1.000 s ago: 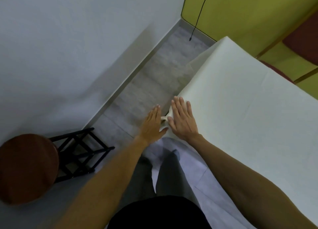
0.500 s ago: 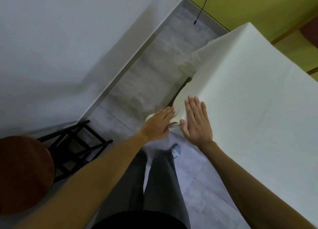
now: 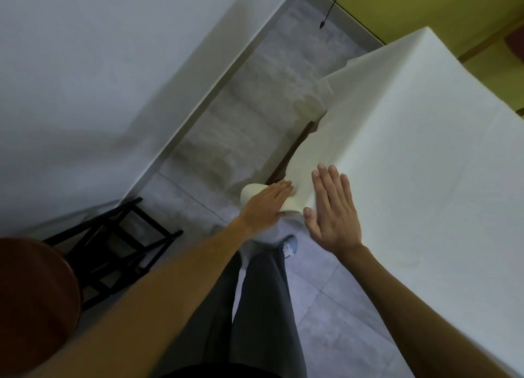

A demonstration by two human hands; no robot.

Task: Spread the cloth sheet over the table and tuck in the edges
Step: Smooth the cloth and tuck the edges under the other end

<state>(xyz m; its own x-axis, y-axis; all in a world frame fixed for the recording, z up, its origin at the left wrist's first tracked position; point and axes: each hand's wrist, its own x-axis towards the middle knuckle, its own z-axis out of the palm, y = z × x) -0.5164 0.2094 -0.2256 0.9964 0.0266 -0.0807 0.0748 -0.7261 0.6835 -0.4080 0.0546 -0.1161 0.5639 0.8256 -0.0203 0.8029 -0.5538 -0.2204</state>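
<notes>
1. I can read no text, label, brand, number or sign anywhere in my head view.
</notes>
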